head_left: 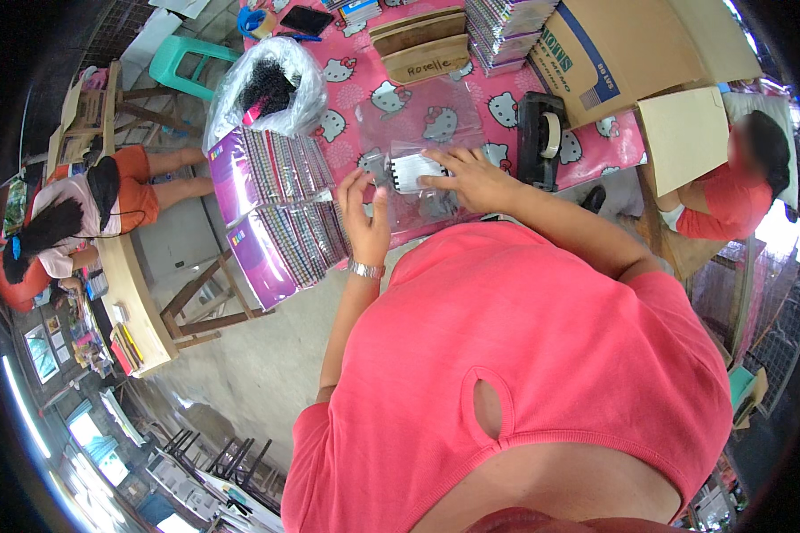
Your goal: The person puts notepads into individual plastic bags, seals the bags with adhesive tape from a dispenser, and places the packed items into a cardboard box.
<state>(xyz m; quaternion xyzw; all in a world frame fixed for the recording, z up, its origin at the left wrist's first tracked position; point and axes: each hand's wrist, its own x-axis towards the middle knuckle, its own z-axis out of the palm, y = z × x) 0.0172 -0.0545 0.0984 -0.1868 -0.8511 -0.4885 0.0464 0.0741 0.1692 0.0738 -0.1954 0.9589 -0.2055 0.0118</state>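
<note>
You have open room straight ahead of your right fingers (453, 158), low over the flat clear plastic sleeve (404, 115), until the wooden holder (400, 75) stands in your way. On your left, wrapped notebook bundles (276, 178) and the coil-filled bag (227, 89) hem you in; on your right, the tape dispenser (533, 142) blocks the bench (627, 138), with a carton (627, 49) beyond it.

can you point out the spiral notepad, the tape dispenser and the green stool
spiral notepad (412, 175), head view, middle of its white face
tape dispenser (531, 142), head view, its black body beside the tape roll
green stool (167, 60), head view, its seat
</note>
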